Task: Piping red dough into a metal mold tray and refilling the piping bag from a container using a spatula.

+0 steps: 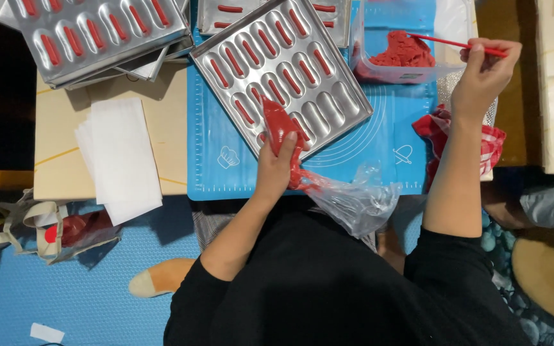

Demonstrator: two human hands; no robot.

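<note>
- The left hand (277, 168) is gripping a clear piping bag (283, 131) filled with red batter, its fingers closed around the bag's middle.
- The bag's tip is pointing into the metal baking tray (347, 102), resting at the tray's near edge among the long oval moulds.
- Most moulds in that tray are carrying a thin red strip of batter; a few near the bag's tip are looking bare.
- The bag's loose plastic tail (357, 202) is trailing down past the wrist toward the person's lap.
- The right hand (485, 67) is pinching a thin red spatula (450, 43), fingers closed on its handle.
- The spatula's far end is reaching into a clear plastic tub (367, 38) holding a mound of red batter (402, 52).
- The tray and tub are sitting on a blue baking mat (392, 138) spread over a low table.
- A red checked cloth (492, 141) is lying just beside the right forearm.
- More filled trays (97, 32) are stacking up at the far left.
- A pile of white paper sheets (120, 157) is lying on the pale board left of the mat.
</note>
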